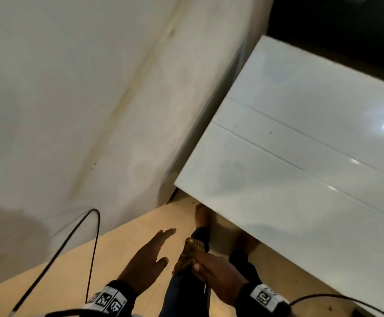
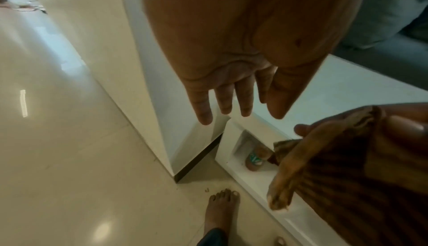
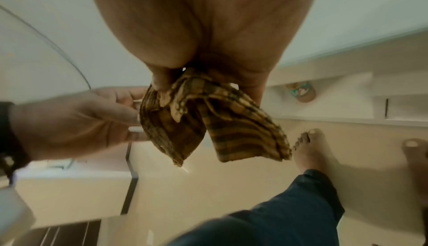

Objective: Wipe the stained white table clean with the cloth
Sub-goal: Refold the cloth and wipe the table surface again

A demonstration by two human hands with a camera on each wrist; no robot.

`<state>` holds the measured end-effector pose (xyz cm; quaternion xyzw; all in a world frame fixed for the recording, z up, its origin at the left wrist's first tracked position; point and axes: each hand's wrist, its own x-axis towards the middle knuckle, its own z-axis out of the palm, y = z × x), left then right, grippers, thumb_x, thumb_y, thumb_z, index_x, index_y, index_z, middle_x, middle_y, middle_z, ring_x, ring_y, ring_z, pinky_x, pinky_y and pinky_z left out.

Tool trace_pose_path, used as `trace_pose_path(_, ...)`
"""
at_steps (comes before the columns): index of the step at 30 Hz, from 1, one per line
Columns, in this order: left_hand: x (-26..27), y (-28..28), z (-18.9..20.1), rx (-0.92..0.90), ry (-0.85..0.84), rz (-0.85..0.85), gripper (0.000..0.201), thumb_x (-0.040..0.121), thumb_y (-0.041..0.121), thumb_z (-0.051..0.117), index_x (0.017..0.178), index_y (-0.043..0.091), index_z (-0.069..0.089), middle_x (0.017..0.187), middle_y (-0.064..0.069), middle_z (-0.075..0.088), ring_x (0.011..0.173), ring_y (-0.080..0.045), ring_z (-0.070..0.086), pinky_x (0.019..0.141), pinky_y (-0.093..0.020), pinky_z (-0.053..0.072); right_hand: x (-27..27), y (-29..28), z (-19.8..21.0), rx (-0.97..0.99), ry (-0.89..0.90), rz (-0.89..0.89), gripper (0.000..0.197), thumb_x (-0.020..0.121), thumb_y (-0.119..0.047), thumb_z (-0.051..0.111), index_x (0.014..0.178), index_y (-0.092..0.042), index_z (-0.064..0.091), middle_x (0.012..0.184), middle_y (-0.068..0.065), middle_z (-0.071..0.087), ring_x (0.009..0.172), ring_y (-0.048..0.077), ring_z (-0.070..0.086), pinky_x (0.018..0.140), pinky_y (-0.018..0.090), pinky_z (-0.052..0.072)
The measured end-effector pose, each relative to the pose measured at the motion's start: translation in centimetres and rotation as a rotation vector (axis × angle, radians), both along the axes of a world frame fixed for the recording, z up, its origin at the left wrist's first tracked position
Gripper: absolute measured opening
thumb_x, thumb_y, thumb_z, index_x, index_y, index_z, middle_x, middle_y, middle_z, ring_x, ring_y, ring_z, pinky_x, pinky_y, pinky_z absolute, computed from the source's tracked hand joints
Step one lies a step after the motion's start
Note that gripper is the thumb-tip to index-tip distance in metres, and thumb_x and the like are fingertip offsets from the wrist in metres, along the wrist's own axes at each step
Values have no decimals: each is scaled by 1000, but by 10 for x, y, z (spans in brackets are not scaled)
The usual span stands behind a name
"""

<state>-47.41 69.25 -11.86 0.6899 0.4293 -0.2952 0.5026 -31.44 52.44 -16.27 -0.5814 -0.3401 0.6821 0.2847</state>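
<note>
The white glossy table (image 1: 300, 145) fills the right of the head view, with a small dark speck (image 1: 270, 132) and faint smudges near its near-left corner. My right hand (image 1: 200, 264) hangs below the table's front edge and grips a bunched brown-and-yellow checked cloth (image 3: 208, 118), whose folds dangle from the fingers. My left hand (image 1: 163, 245) is just left of it, fingers (image 2: 222, 101) straight and holding nothing. In the right wrist view the left hand (image 3: 81, 122) reaches toward the cloth's edge; whether it touches is unclear.
A white panel or wall (image 1: 72, 88) stands close on the left of the table. A black cable (image 1: 92, 248) loops over the beige floor (image 1: 118, 248). My bare feet (image 1: 202, 218) stand at the table's edge. A brown jar (image 2: 254, 158) sits in an open shelf under the table.
</note>
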Motion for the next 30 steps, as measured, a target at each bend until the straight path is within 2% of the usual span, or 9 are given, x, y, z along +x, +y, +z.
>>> trace_pose_path(3, 26, -14, 57, -19, -112, -24, 86, 87, 18, 74, 147, 59, 26, 160, 24, 27, 150, 3, 9, 118, -22, 19, 30, -23, 70, 22, 25, -131, 31, 107, -41, 37, 134, -45, 53, 113, -10, 69, 97, 9, 66, 86, 28, 54)
trace_pose_path(6, 62, -24, 110, -40, -254, -79, 88, 82, 29, 81, 146, 55, 27, 154, 34, 28, 145, 17, 10, 124, -25, 17, 56, -46, 137, 31, 126, -356, 35, 101, -55, 47, 129, -41, 62, 104, -13, 73, 91, 6, 67, 81, 24, 52)
trace_pose_path(9, 99, -36, 160, -74, -389, -221, 94, 75, 37, 87, 148, 52, 31, 157, 32, 30, 149, 13, 10, 125, -30, 16, 78, -73, 195, 40, 221, -598, 45, 96, -58, 54, 123, -25, 68, 100, 30, 65, 83, 48, 60, 78, 40, 56)
trace_pose_path(13, 160, -65, 227, -47, -554, -322, 79, 73, 47, 84, 142, 44, 46, 145, 24, 53, 144, 5, 35, 123, -33, 7, 109, -109, 266, 83, 165, -698, 35, 107, -38, 43, 129, -18, 63, 121, 14, 70, 114, 35, 66, 102, 51, 52)
trace_pose_path(15, 186, -81, 249, -30, -625, -346, 73, 78, 42, 82, 143, 37, 48, 134, 18, 62, 131, 4, 51, 116, -30, 31, 124, -122, 292, 129, 125, -722, 34, 110, -25, 37, 132, -13, 60, 124, 9, 70, 117, 29, 66, 101, 41, 54)
trace_pose_path(17, 210, -101, 268, -23, -655, -376, 62, 84, 30, 78, 141, 33, 53, 125, 13, 67, 119, 1, 60, 92, -23, 52, 132, -138, 310, 157, 82, -763, 35, 110, -25, 36, 135, -15, 59, 126, 7, 69, 120, 25, 65, 104, 39, 51)
trace_pose_path(23, 266, -138, 302, 8, -752, -451, 28, 92, 13, 61, 114, 25, 73, 106, 11, 76, 97, -3, 69, 82, -22, 55, 151, -179, 343, 183, 100, -897, 48, 96, -35, 65, 141, -36, 50, 127, 12, 69, 119, 31, 65, 101, 46, 52)
trace_pose_path(27, 286, -136, 315, -19, -716, -349, 15, 94, 13, 64, 97, 14, 78, 83, 0, 76, 71, -11, 71, 56, -25, 56, 161, -206, 339, 130, 217, -1108, 70, 75, -20, 87, 137, -19, 54, 113, 22, 70, 103, 36, 69, 86, 43, 54)
trace_pose_path(30, 296, -135, 320, -62, -643, -270, 14, 95, 18, 65, 91, 7, 73, 76, -3, 70, 68, -12, 65, 57, -23, 47, 167, -228, 335, 189, 374, -1300, 81, 67, -26, 94, 137, -10, 57, 108, 24, 66, 95, 37, 63, 78, 44, 49)
